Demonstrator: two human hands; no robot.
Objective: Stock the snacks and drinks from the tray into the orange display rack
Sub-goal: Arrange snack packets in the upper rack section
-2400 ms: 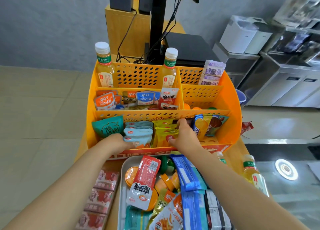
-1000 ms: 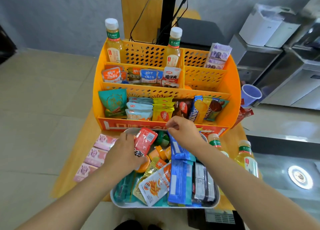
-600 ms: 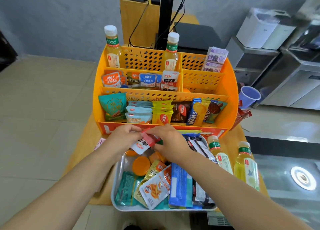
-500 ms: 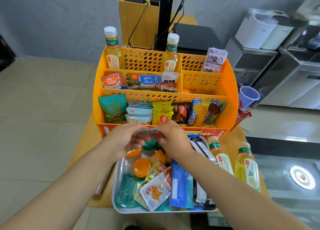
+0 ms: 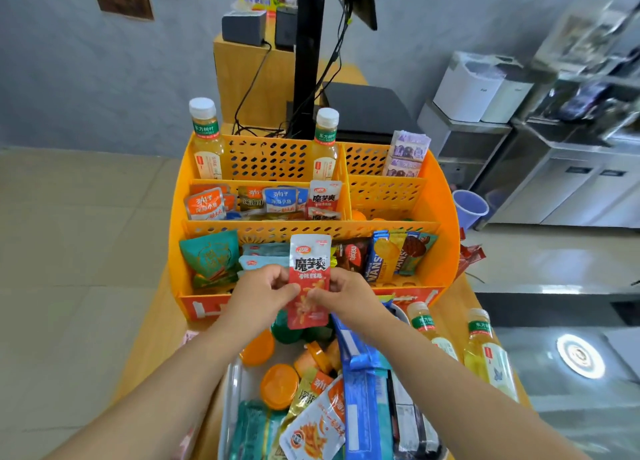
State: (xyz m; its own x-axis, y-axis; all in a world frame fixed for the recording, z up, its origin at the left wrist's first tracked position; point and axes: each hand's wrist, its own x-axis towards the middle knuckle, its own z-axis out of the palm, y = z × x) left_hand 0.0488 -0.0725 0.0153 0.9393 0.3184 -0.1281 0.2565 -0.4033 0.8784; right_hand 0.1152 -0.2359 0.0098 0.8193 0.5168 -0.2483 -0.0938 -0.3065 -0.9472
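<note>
Both hands pinch one red-and-white snack pouch, held upright between them; the left hand grips its left edge, the right hand its right edge; half a second ago the pouch lay flat and low between the hands, and it is now raised and turned face-on; the orange display rack stands just beyond the hands, its front row directly behind the pouch; the tray lies below the wrists on the tabletop.
</note>
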